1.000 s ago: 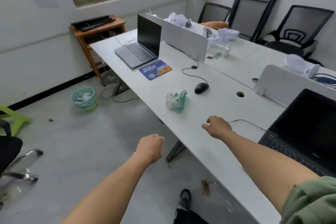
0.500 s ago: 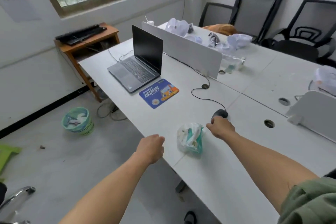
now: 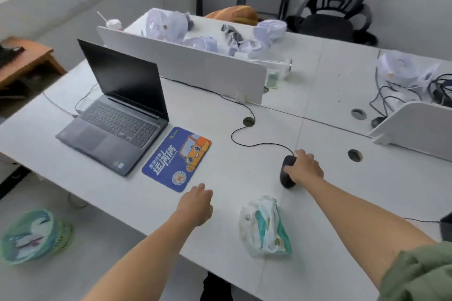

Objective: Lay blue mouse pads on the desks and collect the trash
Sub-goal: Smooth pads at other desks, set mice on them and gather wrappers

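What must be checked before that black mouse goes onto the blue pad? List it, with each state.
1. Grip: right hand curls round the black wired mouse: ok.
2. Target: blue rectangular mouse pad lies flat beside the grey open laptop, nothing on it: ok.
3. Slack: black mouse cable loops loosely to the desk hole: ok.
4. Spare hand: left hand holds nothing, near the pad's corner: ok.
5. Trash: crumpled clear plastic wrapper lies uncollected on the white desk: not ok.
6. Bin: green round waste basket on the floor, room left: cannot tell.
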Tool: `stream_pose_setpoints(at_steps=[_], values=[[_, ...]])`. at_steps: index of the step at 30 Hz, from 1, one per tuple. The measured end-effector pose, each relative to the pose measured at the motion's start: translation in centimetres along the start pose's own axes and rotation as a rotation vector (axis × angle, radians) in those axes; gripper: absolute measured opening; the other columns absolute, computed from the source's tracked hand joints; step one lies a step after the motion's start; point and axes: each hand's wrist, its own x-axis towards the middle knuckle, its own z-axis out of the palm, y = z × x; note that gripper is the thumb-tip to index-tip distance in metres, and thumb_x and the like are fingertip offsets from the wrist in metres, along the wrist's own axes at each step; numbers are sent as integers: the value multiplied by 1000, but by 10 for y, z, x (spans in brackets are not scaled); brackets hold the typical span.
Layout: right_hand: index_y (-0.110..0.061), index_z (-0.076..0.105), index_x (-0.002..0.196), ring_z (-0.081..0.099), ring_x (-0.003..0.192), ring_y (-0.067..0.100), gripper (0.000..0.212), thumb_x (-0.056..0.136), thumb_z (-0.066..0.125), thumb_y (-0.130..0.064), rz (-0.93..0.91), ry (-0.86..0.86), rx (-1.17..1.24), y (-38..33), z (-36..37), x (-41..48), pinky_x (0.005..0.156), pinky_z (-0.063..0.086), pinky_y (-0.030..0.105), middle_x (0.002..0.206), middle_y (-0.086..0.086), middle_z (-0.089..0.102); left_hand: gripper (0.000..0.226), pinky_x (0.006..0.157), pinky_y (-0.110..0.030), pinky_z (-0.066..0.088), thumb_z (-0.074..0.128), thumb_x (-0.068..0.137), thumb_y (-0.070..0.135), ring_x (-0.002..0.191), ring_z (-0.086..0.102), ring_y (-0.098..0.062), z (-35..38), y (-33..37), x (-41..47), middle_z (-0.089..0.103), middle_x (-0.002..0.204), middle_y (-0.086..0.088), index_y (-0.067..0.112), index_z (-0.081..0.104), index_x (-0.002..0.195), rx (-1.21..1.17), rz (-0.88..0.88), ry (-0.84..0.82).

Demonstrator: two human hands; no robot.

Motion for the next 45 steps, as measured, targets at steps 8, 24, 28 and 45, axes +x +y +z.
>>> stream_pose_setpoints(at_steps=[8, 24, 28, 45], values=[[-20, 27, 146, 46, 121, 34, 76, 83, 66, -40, 251, -35, 89, -15, 23, 30, 85, 41, 38, 138, 12, 38, 63, 107, -49, 35, 53, 92, 39, 141, 15, -36, 13, -70, 80, 8, 156, -15, 19, 26, 145, 177, 70, -76], [-17, 38, 134, 54, 108, 34, 76, 72, 71, -45, 291, 21, 129, -44, 50, 23, 80, 45, 35, 121, 11, 51, 82, 112, -53, 28, 49, 97, 38, 147, -10, -39, 35, -91, 87, -19, 160, -12, 20, -6, 154, 178, 59, -204], [-18, 42, 128, 56, 102, 31, 75, 67, 71, -50, 265, 26, 169, -77, 48, 4, 74, 44, 33, 117, 7, 52, 75, 111, -51, 33, 50, 95, 22, 147, -6, -36, 18, -97, 93, -16, 161, -8, 20, 3, 155, 102, 108, -249], [-18, 54, 107, 62, 91, 23, 61, 58, 75, -47, 348, -145, 660, -313, 137, -29, 78, 58, 39, 102, 3, 64, 46, 104, -40, 40, 50, 93, 16, 134, 35, -28, -16, -274, 107, 9, 159, -9, 10, 43, 138, 191, 382, -244]])
